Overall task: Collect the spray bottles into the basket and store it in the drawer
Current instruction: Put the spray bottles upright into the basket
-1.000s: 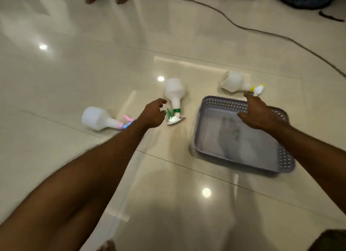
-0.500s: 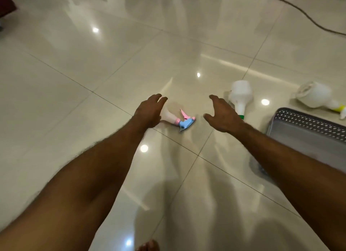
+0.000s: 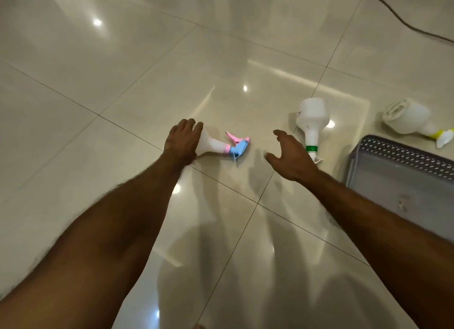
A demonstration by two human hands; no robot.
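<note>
Three white spray bottles lie on their sides on the glossy tiled floor. My left hand (image 3: 183,143) covers the body of the bottle with the pink and blue nozzle (image 3: 221,148), fingers curled over it. My right hand (image 3: 290,156) hovers open between that bottle and the green-collared bottle (image 3: 312,122), touching neither. A third bottle with a yellow collar (image 3: 410,118) lies behind the grey perforated basket (image 3: 403,154), which sits on the floor at the right edge and holds no bottle in its visible part.
A dark cable (image 3: 398,16) runs across the floor at the top right. Bright ceiling lights reflect on the pale tiles. No drawer is in view.
My left hand has come down onto the pink-and-blue bottle's body, which it only neared half a second ago. My right hand stays open, still close beside the green-collared bottle.
</note>
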